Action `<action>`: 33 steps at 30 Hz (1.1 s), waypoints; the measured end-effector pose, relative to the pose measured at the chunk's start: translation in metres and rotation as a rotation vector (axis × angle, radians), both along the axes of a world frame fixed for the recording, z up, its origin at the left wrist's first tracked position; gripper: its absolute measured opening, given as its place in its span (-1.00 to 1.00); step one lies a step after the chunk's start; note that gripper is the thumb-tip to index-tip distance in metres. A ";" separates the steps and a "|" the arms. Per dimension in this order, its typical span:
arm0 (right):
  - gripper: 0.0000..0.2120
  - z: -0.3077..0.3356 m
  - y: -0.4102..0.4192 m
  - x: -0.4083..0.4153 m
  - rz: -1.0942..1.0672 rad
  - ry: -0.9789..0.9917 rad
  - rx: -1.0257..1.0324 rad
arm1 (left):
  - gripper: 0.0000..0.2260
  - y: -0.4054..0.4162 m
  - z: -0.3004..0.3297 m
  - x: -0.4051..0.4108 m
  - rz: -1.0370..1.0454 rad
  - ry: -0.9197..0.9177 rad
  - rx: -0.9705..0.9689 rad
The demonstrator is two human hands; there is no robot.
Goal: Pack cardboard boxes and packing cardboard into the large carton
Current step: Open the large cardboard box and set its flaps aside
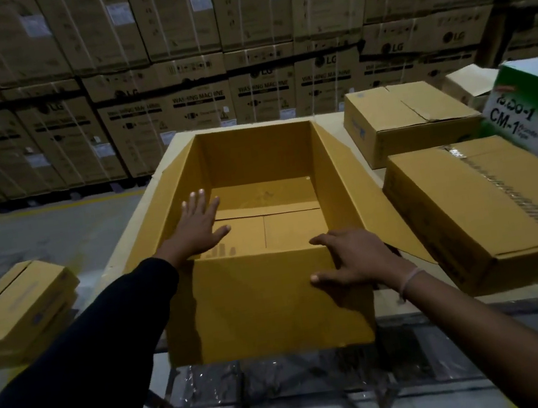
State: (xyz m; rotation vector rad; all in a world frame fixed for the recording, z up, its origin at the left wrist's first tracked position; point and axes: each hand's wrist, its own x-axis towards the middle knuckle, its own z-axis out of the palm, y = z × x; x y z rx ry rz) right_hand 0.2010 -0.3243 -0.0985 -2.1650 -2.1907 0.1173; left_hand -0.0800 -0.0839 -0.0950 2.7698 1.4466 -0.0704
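Under your left hand (pixel 199 222), the near-left part of the large carton's (pixel 267 301) floor is hidden; you cannot tell whether the palm touches it. Right of your right hand (pixel 354 257), the green-and-white box (pixel 530 108) runs off the frame's edge, its print blurred and half readable. Left of your left hand, the small boxes (pixel 19 308) carry a mark too blurred to read.

We're in a warehouse: stacked washing machine cartons (pixel 199 110) wall off the whole background, strapped and labelled, rising out of view. A bare concrete floor (pixel 40 232) with a painted yellow line (pixel 53 207) runs beneath them, under dim lighting.
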 end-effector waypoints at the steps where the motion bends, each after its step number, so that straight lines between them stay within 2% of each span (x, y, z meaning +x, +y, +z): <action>1: -0.12 0.001 0.004 0.004 -0.003 0.061 -0.008 | -0.25 0.000 -0.003 0.014 -0.031 -0.034 -0.019; 4: -0.14 0.007 0.022 0.020 -0.062 0.252 0.067 | -0.26 0.002 -0.009 0.064 -0.129 -0.107 -0.072; 8: -0.10 0.009 0.057 0.044 -0.304 0.132 -0.017 | -0.27 0.006 -0.009 0.130 -0.249 -0.194 -0.104; 11: -0.10 0.001 0.073 0.055 -0.447 0.230 -0.026 | -0.27 0.010 -0.009 0.171 -0.320 -0.212 -0.132; 13: -0.09 -0.007 0.081 0.060 -0.477 0.264 -0.009 | -0.27 0.014 -0.014 0.189 -0.336 -0.194 -0.156; 18: 0.00 -0.010 0.105 0.073 -0.545 0.201 -0.013 | -0.27 0.027 -0.035 0.209 -0.316 -0.162 -0.229; 22: -0.05 -0.004 0.127 0.073 -0.548 0.191 0.005 | -0.27 0.035 -0.041 0.222 -0.349 -0.197 -0.260; 23: -0.09 -0.003 0.130 0.074 -0.528 0.224 0.007 | -0.28 0.036 -0.040 0.226 -0.365 -0.233 -0.265; 27: -0.29 0.003 0.118 0.081 -0.478 0.593 0.115 | -0.32 0.032 -0.032 0.249 -0.443 -0.450 -0.257; 30: -0.31 0.000 0.102 0.099 -0.522 0.669 0.191 | -0.34 0.022 -0.024 0.275 -0.530 -0.525 -0.227; 33: -0.31 -0.002 0.091 0.129 -0.556 0.662 0.211 | -0.34 0.015 -0.016 0.302 -0.581 -0.501 -0.229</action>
